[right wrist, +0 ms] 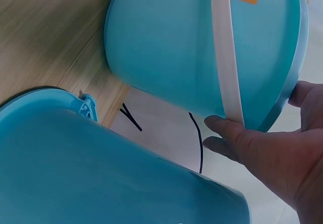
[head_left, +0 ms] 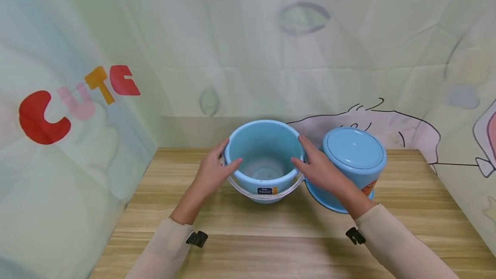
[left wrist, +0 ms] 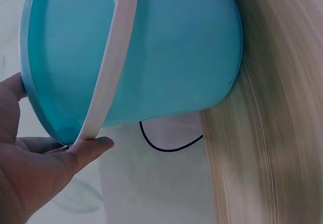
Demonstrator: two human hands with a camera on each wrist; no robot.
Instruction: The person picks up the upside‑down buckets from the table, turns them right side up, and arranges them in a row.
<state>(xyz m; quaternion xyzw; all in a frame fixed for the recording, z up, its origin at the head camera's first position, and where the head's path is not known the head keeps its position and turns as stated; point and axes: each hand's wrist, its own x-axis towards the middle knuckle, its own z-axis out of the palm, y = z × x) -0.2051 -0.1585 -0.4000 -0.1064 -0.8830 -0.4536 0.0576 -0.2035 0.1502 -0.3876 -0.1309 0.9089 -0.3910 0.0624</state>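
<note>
A light blue bucket [head_left: 265, 158] is upright between my hands, its mouth toward me. My left hand [head_left: 213, 169] grips its rim on the left, with the thumb over the edge and the fingers outside. On the opposite side my right hand [head_left: 319, 167] holds the rim the same way. The bucket's white handle [left wrist: 113, 57] hangs down across the front, below a dark label. Both wrist views show fingers close to the handle's ends. Whether the base touches the table is unclear.
Right of the held bucket, a second blue bucket [head_left: 354, 150] stands upside down on the wooden table [head_left: 248, 244], base up and rim down. Its side lies close to my right forearm. A printed cloth [head_left: 248, 55] hangs behind the table and along both sides.
</note>
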